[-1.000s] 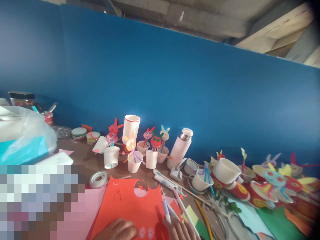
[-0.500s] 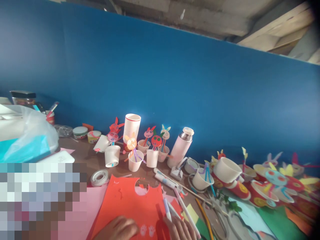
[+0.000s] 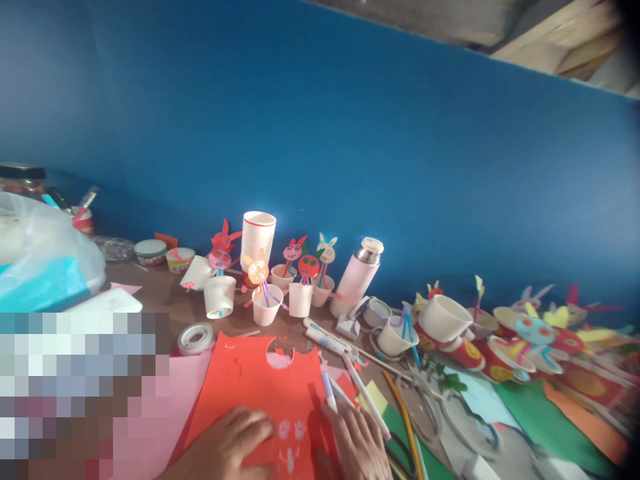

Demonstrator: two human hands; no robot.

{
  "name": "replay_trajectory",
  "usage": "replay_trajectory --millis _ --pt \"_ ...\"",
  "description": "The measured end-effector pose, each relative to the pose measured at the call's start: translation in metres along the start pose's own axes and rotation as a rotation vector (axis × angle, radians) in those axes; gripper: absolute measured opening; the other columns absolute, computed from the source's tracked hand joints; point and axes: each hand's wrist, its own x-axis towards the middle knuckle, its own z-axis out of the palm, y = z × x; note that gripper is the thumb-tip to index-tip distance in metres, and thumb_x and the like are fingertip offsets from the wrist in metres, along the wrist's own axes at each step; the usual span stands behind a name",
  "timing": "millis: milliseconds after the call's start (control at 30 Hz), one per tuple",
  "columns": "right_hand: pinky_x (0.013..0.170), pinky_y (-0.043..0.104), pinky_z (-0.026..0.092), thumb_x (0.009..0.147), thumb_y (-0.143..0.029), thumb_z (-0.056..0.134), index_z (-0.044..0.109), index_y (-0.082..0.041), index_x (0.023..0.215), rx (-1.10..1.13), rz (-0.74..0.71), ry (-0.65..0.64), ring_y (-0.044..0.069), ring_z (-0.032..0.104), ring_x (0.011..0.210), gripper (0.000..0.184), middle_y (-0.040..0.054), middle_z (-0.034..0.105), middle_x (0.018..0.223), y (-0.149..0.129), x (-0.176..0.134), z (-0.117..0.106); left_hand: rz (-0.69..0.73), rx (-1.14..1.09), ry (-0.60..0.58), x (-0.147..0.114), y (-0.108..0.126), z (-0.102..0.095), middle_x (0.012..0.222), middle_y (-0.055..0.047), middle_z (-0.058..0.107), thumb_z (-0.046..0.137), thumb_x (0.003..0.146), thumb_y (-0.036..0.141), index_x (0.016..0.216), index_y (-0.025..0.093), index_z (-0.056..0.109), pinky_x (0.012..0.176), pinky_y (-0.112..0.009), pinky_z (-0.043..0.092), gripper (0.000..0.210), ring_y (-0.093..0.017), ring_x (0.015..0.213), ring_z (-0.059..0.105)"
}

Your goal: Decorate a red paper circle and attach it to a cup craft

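Observation:
A red paper sheet (image 3: pixel 260 387) lies on the table in front of me, with a cut-out notch at its far edge and small white drawn marks (image 3: pixel 291 437) near its near edge. My left hand (image 3: pixel 225 443) rests flat on the sheet just left of those marks. My right hand (image 3: pixel 353 440) sits at the sheet's right edge, fingers closed around a white pen (image 3: pixel 329 393) that points away from me.
White paper cups with paper animal faces on sticks (image 3: pixel 265 297) stand behind the sheet, beside a cup stack (image 3: pixel 257 237) and a pink flask (image 3: pixel 356 277). A tape roll (image 3: pixel 196 338) lies left; scissors (image 3: pixel 450 407), markers and decorated red cups (image 3: pixel 520 350) crowd the right.
The view has tilted down, so both hands and more white marks on the red sheet show more fully. The hands stay in place on the sheet.

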Motion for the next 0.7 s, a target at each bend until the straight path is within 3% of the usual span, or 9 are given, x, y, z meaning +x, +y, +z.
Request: replay_trajectory --millis 67,167,333,500,700 --pt "0.088 0.045 0.051 0.095 -0.03 0.046 0.053 -0.024 0.138 0.049 0.017 -0.051 0.029 0.071 0.102 0.044 0.009 0.074 0.116 -0.005 0.002 -0.008 0.03 -0.037 -0.126 0.005 0.005 -0.021 0.138 -0.008 0.056 0.06 0.095 0.038 0.127 0.029 0.06 0.102 -0.042 0.047 0.033 -0.028 0.125 0.052" --pt "0.095 0.048 0.047 0.095 -0.027 0.046 0.052 -0.021 0.138 0.092 0.071 -0.103 0.031 0.065 0.112 0.043 0.0123 0.069 0.125 -0.01 0.004 -0.018 -0.03 -0.062 -0.183 0.006 0.009 -0.035 0.143 -0.005 0.053 0.067 0.09 0.037 0.132 0.034 0.056 0.107 -0.043 0.044 0.043 -0.027 0.131 0.048" --pt "0.1 0.051 0.043 0.095 -0.023 0.045 0.049 -0.023 0.141 0.134 0.107 -0.165 0.031 0.062 0.117 0.046 0.0123 0.067 0.128 -0.013 0.004 -0.025 -0.059 -0.045 -0.132 0.001 0.011 -0.028 0.143 -0.004 0.052 0.065 0.092 0.038 0.132 0.036 0.058 0.11 -0.043 0.041 0.04 -0.026 0.133 0.046" --pt "0.101 0.049 0.043 0.096 -0.023 0.047 0.05 -0.023 0.142 0.129 0.102 -0.149 0.03 0.062 0.117 0.046 0.0118 0.066 0.128 -0.013 0.005 -0.026 -0.077 -0.056 -0.173 0.004 0.013 -0.03 0.141 -0.002 0.053 0.073 0.086 0.033 0.128 0.036 0.06 0.106 -0.043 0.044 0.044 -0.027 0.128 0.049" --pt "0.101 0.05 0.042 0.096 -0.023 0.047 0.052 -0.021 0.138 0.141 0.106 -0.187 0.03 0.061 0.118 0.042 0.0123 0.065 0.129 -0.013 0.004 -0.026 -0.064 -0.031 -0.161 0.003 0.013 -0.031 0.144 -0.002 0.049 0.067 0.091 0.036 0.129 0.036 0.058 0.11 -0.043 0.041 0.039 -0.025 0.132 0.044"
